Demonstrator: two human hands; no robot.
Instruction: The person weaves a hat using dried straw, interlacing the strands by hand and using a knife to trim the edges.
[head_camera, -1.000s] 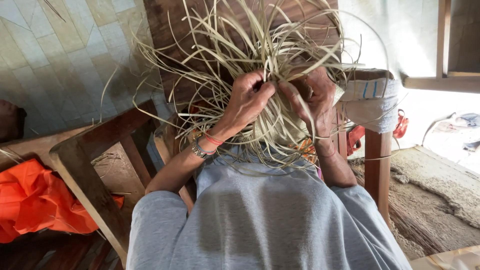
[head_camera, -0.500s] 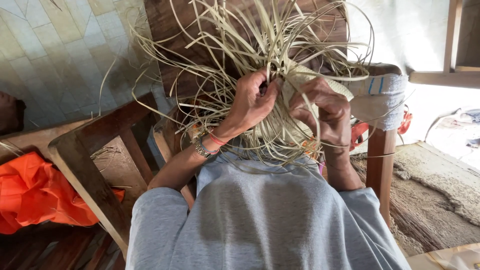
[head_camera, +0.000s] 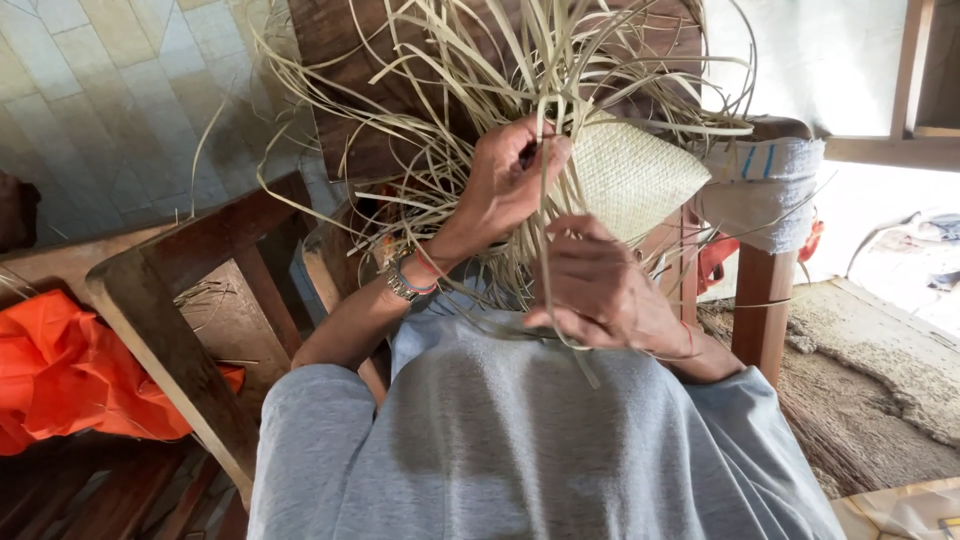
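Pinching a few pale strands near the rim of the half-woven straw piece (head_camera: 630, 175), the left hand (head_camera: 510, 180) has its grip closed tight — the woven cone lies just to its right. The right hand (head_camera: 600, 290) sits below, nearer the body, fingers curled around loose straw strips (head_camera: 450, 90) running upward, away from the person.
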